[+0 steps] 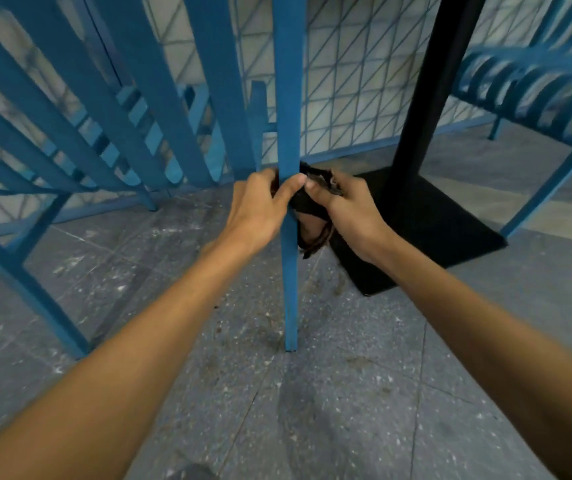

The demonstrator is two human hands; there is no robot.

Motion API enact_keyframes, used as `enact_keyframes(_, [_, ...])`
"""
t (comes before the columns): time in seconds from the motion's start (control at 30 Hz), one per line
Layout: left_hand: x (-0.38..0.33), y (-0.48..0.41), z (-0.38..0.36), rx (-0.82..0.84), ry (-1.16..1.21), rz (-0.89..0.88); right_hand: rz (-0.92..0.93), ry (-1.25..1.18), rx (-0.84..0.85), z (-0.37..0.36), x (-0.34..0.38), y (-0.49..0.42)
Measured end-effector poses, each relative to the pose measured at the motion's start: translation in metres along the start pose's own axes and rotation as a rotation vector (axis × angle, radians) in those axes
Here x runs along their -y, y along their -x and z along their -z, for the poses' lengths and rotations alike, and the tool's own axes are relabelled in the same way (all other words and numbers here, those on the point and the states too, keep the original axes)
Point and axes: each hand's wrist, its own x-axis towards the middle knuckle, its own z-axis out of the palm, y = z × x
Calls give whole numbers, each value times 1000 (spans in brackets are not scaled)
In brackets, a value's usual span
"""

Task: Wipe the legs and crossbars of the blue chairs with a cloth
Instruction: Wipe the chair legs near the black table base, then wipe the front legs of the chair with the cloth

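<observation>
Both hands pinch a dark cloth (312, 202) around 1 blue chair leg (289, 271) at mid-scene: the left hand (260, 209) curls in from the left, the right hand (343, 209) grips from the right. To wipe well, keep the cloth wrapped snug and slide it down to the floor (346, 393), covering all faces.

no readable text, no labels, no numbers

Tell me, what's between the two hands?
In the head view, a blue chair leg stands between the left hand and right hand, with a dark cloth held round it that both hands grip.
</observation>
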Motion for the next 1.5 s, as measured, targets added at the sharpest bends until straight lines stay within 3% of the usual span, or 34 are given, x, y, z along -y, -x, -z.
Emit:
enact_keyframes(0.33, [21, -3, -15, 8, 157, -11, 120, -299, -180, -64, -78, 45])
enact_keyframes(0.5, [20, 2, -18, 37, 203, 8, -225, -264, -146, -81, -157, 89])
enact_keyframes(0.6, [19, 4, -19, 40, 213, 9, -432, -34, 52, -65, -183, 91])
enact_keyframes(0.73, [20, 1, -18, 56, 195, 21, -371, 287, 305, -39, -163, 57])
enact_keyframes(0.87, [20, -1, -16, 64, 171, 30, -196, 39, 108, -26, -114, 35])
enact_keyframes(1.0, [20, 0, -16, 59, 148, 7, -164, -108, -177, -52, -108, 58])
enact_keyframes(1.1, [24, -1, -16, 63, 155, -4, -201, -252, -145, -80, -140, 80])
enact_keyframes(1.23, [27, -3, -15, 79, 156, 9, -386, -349, 78, -90, -188, 94])
enact_keyframes(1.37, [29, -3, -15, 105, 186, -8, -412, 12, 251, -76, -194, 84])
enact_keyframes(1.5, [39, 0, -17, 142, 204, -8, -220, 91, 129, -60, -153, 61])
